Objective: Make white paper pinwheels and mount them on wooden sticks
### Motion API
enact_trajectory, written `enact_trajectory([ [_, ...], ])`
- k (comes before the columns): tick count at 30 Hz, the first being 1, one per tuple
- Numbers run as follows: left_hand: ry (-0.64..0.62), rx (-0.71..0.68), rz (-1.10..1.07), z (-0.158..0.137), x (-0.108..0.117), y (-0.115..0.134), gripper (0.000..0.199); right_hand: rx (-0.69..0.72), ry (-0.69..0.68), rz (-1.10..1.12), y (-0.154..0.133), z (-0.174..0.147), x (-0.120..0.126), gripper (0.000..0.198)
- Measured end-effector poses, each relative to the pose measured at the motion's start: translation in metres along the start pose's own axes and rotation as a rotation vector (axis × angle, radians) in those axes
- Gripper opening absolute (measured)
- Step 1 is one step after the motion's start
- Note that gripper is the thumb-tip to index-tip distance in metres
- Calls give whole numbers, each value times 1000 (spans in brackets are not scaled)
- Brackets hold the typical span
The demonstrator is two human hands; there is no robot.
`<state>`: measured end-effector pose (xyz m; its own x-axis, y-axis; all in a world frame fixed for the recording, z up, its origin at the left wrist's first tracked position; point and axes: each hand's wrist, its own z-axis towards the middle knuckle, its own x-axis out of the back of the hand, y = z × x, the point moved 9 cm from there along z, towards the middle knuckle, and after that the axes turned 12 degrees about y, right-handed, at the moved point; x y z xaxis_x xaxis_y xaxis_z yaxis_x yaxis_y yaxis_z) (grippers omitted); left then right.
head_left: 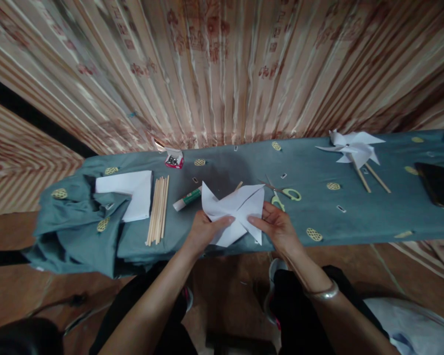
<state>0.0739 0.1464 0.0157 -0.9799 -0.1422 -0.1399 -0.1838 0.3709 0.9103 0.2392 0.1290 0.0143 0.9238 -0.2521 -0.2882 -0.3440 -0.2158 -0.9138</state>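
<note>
A white paper pinwheel (240,199) with folded blades is held between both hands above the front of the table. My left hand (207,229) grips its left side, thumb pressed on the paper near the centre. My right hand (276,224) pinches the right side, its thumb also toward the middle and the fingers partly behind the paper. Just behind the pinwheel, the tip of a wooden stick (239,186) shows; the rest is hidden. Scissors with light green handles (291,194) lie beyond my right hand. A green and white glue stick (187,198) rests beyond my left hand.
Left on the cloth-covered table (244,162) are a bundle of wooden sticks (157,211), folded white paper (142,195) and a small open box of metal pins (174,159). Finished pinwheels on sticks (357,148) and a dark phone (437,185) lie right. A curtain (222,74) hangs behind.
</note>
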Motion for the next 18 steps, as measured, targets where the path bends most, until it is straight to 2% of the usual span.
enact_trajectory([
  [9, 11, 12, -38, 3, 1, -4, 34, 19, 9, -23, -4, -1, 0, 41],
  [14, 23, -45, -16, 1, 2, 5, 36, 30, 31, -52, -10, -4, -2, 41],
  [18, 4, -100, 18, -2, -1, 13, 39, -13, 48, -46, -6, -3, -3, 34],
])
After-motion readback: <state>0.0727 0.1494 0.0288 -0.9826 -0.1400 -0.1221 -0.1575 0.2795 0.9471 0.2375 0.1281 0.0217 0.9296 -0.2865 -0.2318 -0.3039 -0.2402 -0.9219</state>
